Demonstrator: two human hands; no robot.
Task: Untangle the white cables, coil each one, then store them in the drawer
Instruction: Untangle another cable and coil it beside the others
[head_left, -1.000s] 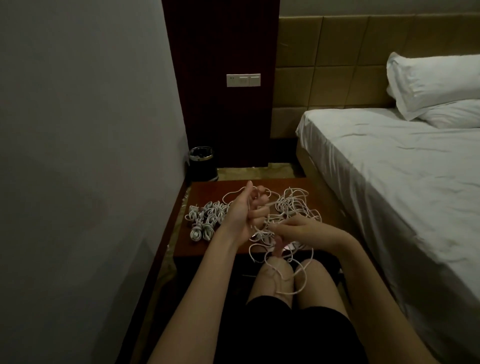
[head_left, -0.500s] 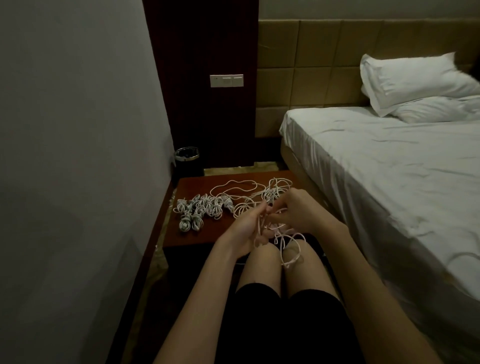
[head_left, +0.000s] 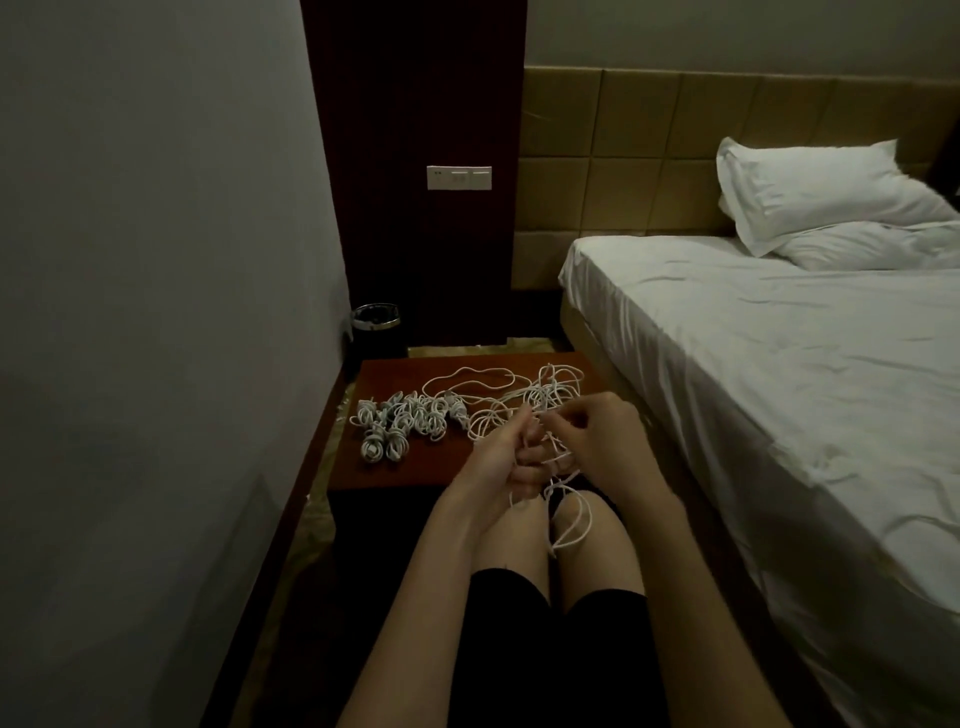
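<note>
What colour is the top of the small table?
Reddish-brown wood, table top, seen in the head view.

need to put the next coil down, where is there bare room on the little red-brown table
Bare wood shows along the near edge of the table, in front of the coiled cables and left of the left hand. The right half is crowded with the loose tangle, which the right hand also grips.
</note>
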